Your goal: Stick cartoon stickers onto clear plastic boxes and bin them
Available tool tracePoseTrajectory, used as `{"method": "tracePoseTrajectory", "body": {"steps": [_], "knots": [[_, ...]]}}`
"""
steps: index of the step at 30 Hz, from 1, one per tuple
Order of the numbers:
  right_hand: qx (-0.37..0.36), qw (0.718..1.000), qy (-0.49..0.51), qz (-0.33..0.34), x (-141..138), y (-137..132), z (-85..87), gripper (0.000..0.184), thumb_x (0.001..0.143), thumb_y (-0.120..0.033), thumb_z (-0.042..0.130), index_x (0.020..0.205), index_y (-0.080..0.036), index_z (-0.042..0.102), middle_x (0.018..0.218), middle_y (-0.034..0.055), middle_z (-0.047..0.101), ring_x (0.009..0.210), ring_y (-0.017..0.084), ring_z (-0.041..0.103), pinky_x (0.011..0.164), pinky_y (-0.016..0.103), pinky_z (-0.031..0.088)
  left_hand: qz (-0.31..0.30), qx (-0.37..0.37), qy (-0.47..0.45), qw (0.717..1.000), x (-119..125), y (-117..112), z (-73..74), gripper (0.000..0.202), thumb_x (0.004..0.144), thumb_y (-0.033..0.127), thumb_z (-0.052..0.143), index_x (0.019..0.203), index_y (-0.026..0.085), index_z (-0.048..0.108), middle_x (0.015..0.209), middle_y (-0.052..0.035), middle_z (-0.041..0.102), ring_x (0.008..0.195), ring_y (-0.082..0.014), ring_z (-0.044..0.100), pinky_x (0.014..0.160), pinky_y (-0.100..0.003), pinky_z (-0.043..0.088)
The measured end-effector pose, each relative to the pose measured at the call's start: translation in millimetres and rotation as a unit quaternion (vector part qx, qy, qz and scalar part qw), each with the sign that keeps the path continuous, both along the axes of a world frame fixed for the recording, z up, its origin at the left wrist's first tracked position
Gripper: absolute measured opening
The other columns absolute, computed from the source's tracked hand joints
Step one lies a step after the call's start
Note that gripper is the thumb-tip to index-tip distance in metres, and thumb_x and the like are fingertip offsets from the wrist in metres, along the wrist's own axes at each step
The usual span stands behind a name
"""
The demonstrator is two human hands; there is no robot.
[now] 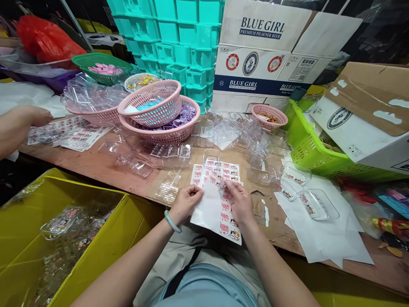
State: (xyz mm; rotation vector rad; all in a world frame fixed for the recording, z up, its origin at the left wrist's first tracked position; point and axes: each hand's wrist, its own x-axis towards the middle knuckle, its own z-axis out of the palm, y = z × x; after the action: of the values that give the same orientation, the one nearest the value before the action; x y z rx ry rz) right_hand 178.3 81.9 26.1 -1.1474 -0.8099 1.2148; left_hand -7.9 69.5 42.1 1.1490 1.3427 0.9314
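Observation:
In front of me, a sheet of stickers (207, 209) hangs partly over the table edge, its left part bare white and its right part printed with pink lettering and cartoon cats. My left hand (186, 204) pinches the sheet's left edge between thumb and fingers. The fingertips of my right hand (239, 199) are closed on a small, pale sticker (222, 184) at the sheet's upper right. More printed sheets (234, 167) lie flat underneath. Just beyond them is a clear plastic case (211, 156).
Pink baskets (159, 135) of plastic pieces stand left of centre, with loose clear cases (174, 154) around. Stickered cases (315, 204) lie on white paper at right, beside a lime basket (300, 136). A yellow bin (128, 213) stands lower left. Another person's hand (32, 116) is at far left.

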Motion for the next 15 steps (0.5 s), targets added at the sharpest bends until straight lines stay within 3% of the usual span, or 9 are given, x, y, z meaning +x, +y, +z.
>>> {"method": "tracePoseTrajectory", "body": {"steps": [3,5,6,7,9,11,12,13,15], "knots": [[0.037,0.99,0.038,-0.13,15,3,10.8,0.025,0.077,-0.04,0.07,0.087,-0.018,0.069,0.093,0.0082,0.075,0.086,0.022,0.071,0.085,0.042,0.057,0.06,0.117,0.121,0.984,-6,-6,4.6,0.023,0.077,0.039,0.062,0.083,0.016,0.064,0.085,-0.0055,0.061,0.076,-0.0183,0.057,0.07,-0.03,0.046],[0.106,0.975,-0.071,-0.183,19,-3,19.7,0.021,0.083,-0.036,0.064,0.094,-0.019,0.069,0.101,0.0091,0.074,0.094,0.022,0.07,0.092,0.045,0.055,0.092,0.206,0.166,0.96,0,-11,14.8,0.025,0.078,0.037,0.063,0.095,0.019,0.065,0.109,-0.0098,0.059,0.103,-0.0237,0.056,0.09,-0.036,0.044],[0.152,0.959,-0.159,-0.178,19,-9,23.3,0.019,0.086,-0.032,0.062,0.098,-0.019,0.069,0.106,0.0091,0.072,0.099,0.023,0.069,0.096,0.047,0.052,0.075,0.218,0.15,0.961,6,-14,20.6,0.026,0.08,0.037,0.062,0.099,0.02,0.065,0.116,-0.0102,0.057,0.111,-0.0245,0.053,0.096,-0.037,0.041],[0.204,0.934,-0.255,-0.149,17,-15,26.0,0.019,0.088,-0.027,0.059,0.103,-0.02,0.069,0.11,0.0086,0.071,0.104,0.023,0.067,0.1,0.048,0.049,0.034,0.202,0.102,0.974,13,-15,25.8,0.026,0.083,0.039,0.061,0.099,0.02,0.066,0.118,-0.0101,0.057,0.114,-0.0244,0.052,0.098,-0.037,0.04],[0.295,0.857,-0.419,-0.059,11,-28,28.1,0.026,0.088,-0.018,0.057,0.112,-0.023,0.067,0.116,0.007,0.069,0.113,0.023,0.063,0.107,0.049,0.044,-0.057,0.104,-0.054,0.991,31,-16,32.2,0.029,0.085,0.044,0.058,0.096,0.018,0.066,0.109,-0.0094,0.062,0.105,-0.0225,0.057,0.093,-0.035,0.043],[0.338,0.798,-0.499,0.001,7,-39,26.5,0.036,0.087,-0.014,0.057,0.12,-0.025,0.063,0.123,0.0068,0.066,0.123,0.025,0.055,0.11,0.051,0.04,-0.069,-0.003,-0.192,0.979,47,-13,32.1,0.033,0.083,0.047,0.06,0.093,0.017,0.066,0.097,-0.0079,0.065,0.093,-0.02,0.06,0.085,-0.033,0.046],[0.33,0.796,-0.507,0.0,7,-43,25.0,0.041,0.086,-0.016,0.06,0.126,-0.024,0.059,0.129,0.0081,0.062,0.128,0.026,0.05,0.111,0.052,0.038,-0.047,-0.037,-0.232,0.971,53,-10,30.4,0.033,0.079,0.048,0.064,0.089,0.016,0.066,0.092,-0.0067,0.065,0.088,-0.0187,0.06,0.082,-0.032,0.047],[0.304,0.815,-0.493,-0.02,9,-45,23.6,0.048,0.084,-0.019,0.063,0.132,-0.024,0.054,0.135,0.01,0.056,0.132,0.027,0.046,0.11,0.052,0.038,-0.024,-0.055,-0.248,0.967,58,-7,28.3,0.033,0.076,0.048,0.067,0.084,0.016,0.066,0.088,-0.0055,0.065,0.084,-0.0174,0.059,0.079,-0.03,0.047],[0.219,0.885,-0.405,-0.071,16,-46,21.3,0.06,0.082,-0.029,0.068,0.137,-0.021,0.047,0.139,0.0137,0.052,0.129,0.029,0.048,0.105,0.049,0.045,-0.011,-0.05,-0.234,0.971,64,-1,25.6,0.031,0.074,0.046,0.07,0.079,0.016,0.065,0.085,-0.0038,0.064,0.08,-0.0153,0.058,0.076,-0.027,0.046]]}}
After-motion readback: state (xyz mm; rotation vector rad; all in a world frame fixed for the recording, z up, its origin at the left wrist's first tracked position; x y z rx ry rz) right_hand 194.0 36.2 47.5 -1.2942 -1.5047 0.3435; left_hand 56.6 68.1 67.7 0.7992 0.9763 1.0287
